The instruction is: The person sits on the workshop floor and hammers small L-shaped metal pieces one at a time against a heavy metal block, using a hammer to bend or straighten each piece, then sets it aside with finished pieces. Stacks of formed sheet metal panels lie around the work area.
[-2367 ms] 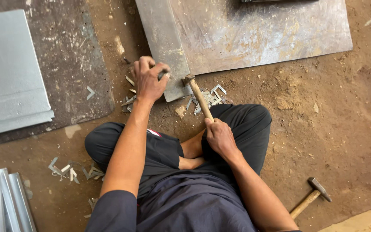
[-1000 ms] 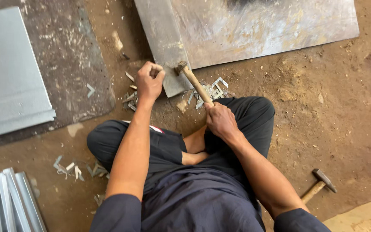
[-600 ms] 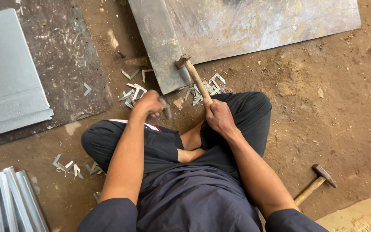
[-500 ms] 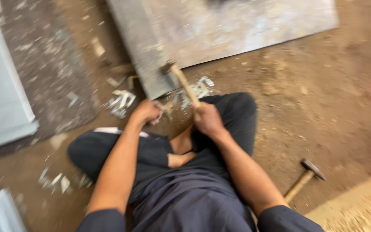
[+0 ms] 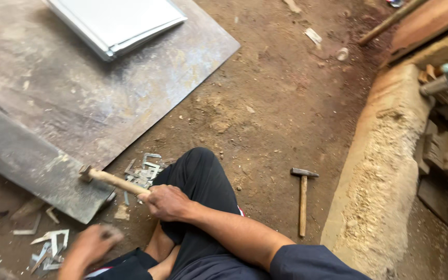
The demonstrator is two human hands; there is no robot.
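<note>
Since the left hand [image 5: 92, 243] left the plate [image 5: 37, 166], the hammer [image 5: 111, 180] rests there.

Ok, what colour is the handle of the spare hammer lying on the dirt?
Light tan wood on the spare hammer, with a dark grey metal head; clearest in the head view.

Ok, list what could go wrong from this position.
1. The left hand is down among the sharp pale metal offcuts on the dirt and could get cut.
2. The right hand holds the wooden-handled hammer with its head on the grey steel plate; a swing might catch nearby fingers.
3. Bare feet sit near more offcuts.
</note>
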